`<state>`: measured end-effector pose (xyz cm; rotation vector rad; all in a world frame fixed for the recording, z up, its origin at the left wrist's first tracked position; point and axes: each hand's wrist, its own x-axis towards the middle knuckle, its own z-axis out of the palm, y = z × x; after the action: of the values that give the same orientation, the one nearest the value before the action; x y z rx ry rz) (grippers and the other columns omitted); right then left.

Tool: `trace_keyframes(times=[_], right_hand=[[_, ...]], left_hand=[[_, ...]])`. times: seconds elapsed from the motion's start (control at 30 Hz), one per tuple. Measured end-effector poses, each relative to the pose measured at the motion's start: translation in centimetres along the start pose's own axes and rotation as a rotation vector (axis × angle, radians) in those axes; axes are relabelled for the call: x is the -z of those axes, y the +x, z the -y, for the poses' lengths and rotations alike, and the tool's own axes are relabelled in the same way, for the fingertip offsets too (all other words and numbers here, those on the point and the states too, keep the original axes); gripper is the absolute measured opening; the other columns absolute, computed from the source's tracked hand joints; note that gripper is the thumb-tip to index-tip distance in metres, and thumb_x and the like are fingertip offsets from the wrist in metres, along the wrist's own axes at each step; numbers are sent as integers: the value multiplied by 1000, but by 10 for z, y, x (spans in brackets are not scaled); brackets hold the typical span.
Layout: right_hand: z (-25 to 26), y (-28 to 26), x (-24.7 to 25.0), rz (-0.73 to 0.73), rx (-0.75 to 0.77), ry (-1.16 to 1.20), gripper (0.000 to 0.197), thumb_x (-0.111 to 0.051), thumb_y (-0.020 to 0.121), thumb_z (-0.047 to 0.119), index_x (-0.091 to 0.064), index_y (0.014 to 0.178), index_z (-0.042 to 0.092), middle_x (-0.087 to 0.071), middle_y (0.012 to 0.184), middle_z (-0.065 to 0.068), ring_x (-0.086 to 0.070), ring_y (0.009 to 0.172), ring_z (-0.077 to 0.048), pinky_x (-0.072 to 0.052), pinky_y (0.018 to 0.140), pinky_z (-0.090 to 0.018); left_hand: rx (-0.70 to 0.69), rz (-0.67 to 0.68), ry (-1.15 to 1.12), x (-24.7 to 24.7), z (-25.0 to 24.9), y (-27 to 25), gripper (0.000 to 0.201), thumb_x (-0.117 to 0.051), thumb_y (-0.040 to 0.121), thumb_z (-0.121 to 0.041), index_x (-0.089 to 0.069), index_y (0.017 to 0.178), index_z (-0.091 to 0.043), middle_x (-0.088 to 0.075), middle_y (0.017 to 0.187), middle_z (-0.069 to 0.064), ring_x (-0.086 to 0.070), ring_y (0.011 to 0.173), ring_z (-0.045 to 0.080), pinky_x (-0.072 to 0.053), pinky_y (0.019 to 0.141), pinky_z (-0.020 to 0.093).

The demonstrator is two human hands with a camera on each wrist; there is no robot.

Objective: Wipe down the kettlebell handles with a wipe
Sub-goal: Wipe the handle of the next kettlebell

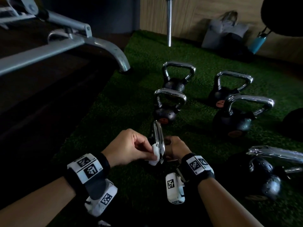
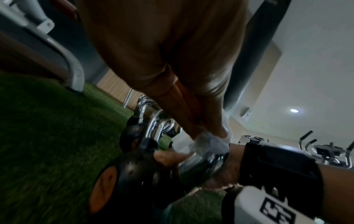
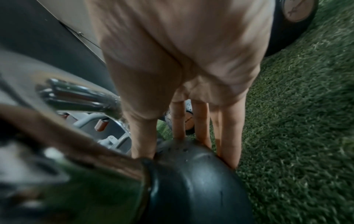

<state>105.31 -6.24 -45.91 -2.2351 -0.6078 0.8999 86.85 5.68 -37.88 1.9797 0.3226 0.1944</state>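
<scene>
On green turf stands a black kettlebell [image 3: 191, 174] whose chrome handle [image 1: 159, 138] I see edge-on just ahead of me. My left hand [image 1: 147, 151] pinches a crumpled white wipe [image 1: 155, 155] against the near lower part of that handle. In the left wrist view the wipe [image 2: 210, 144] sits bunched under my fingertips on the chrome bar [image 2: 199, 163]. My right hand [image 1: 172, 149] reaches down on the handle's right side. Its thumb and fingers [image 3: 228, 136] wrap over the black ball and hold it.
Several more kettlebells stand on the turf [image 1: 127, 99] beyond and to the right, the nearest one [image 1: 168, 104] just past my hands. One kettlebell [image 1: 268, 171] lies at the right. A grey bench frame [image 1: 65, 46] rises at left. A bag [image 1: 226, 31], blue bottle [image 1: 257, 43] and steel bar [image 1: 168, 22] line the far wall.
</scene>
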Motion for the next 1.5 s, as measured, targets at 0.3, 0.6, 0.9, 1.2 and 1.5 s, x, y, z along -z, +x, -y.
trace_keyframes(times=[0.3, 0.6, 0.9, 1.2, 1.5], right_hand=[[1, -1, -3, -43, 0, 5, 35, -87, 67, 40, -74, 98, 33, -74, 103, -4, -73, 92, -18, -63, 83, -34], [38, -34, 31, -232, 109, -348, 18, -75, 85, 23, -75, 99, 33, -73, 101, 1, -70, 100, -22, -55, 86, -30], [88, -76, 56, -137, 749, 76, 44, -92, 72, 18, -80, 113, 27, -78, 100, 10, -74, 89, -5, -60, 82, -22], [57, -57, 48, -464, 582, 286, 19, -87, 78, 20, -82, 90, 33, -79, 87, 17, -74, 82, 2, -61, 81, -25], [13, -8, -5, -285, 153, 420, 19, -83, 83, 35, -82, 96, 21, -80, 79, 3, -78, 78, -15, -64, 72, -31]], left_hand=[[-212, -4, 272, -21, 40, -19, 17, -70, 90, -33, -80, 93, -20, -77, 88, -15, -71, 81, -8, -55, 74, 13], [11, -191, 109, 8, 24, -1, 7, -84, 82, -29, -79, 87, -28, -77, 86, -14, -71, 83, -1, -50, 74, 11], [262, -222, -618, 26, -21, 26, 27, -72, 82, -25, -78, 102, -9, -79, 95, 6, -72, 79, 9, -57, 69, 17], [275, -60, -468, 18, -4, 28, 38, -55, 98, 4, -66, 125, -20, -76, 114, 2, -71, 108, 21, -54, 92, 33], [-24, 104, 427, -61, 94, 29, 152, -73, 58, -85, 14, 161, -14, 4, 171, 7, 1, 158, 25, -11, 128, 47]])
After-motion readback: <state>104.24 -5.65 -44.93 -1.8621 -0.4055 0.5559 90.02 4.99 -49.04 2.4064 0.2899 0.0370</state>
